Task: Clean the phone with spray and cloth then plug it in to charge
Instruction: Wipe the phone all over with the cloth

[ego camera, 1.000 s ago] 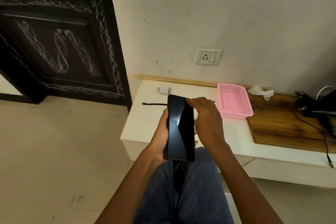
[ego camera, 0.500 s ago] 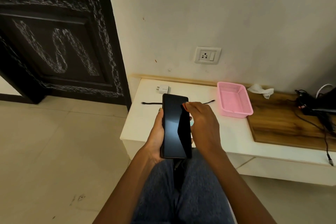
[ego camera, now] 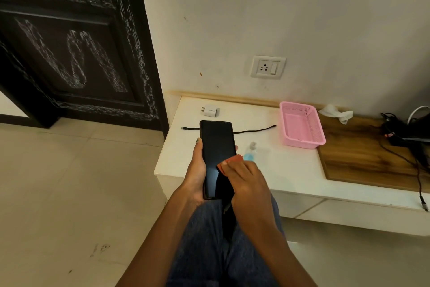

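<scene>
We see a glossy glass phone point(ego camera: 217, 154) and a perforated pink plastic basket point(ego camera: 302, 128). The desk point(ego camera: 286, 170) looks smooth white, beside a grained wood board point(ego camera: 363, 158).

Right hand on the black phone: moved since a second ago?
Yes. The right hand slid down the black phone, from its top edge toward the lower screen, away from the black cable.

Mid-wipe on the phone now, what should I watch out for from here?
1. The left hand holds the phone above the floor past the counter edge; a slipping grip could drop it.
2. The spray bottle lies near the right hand, which could knock it.
</scene>
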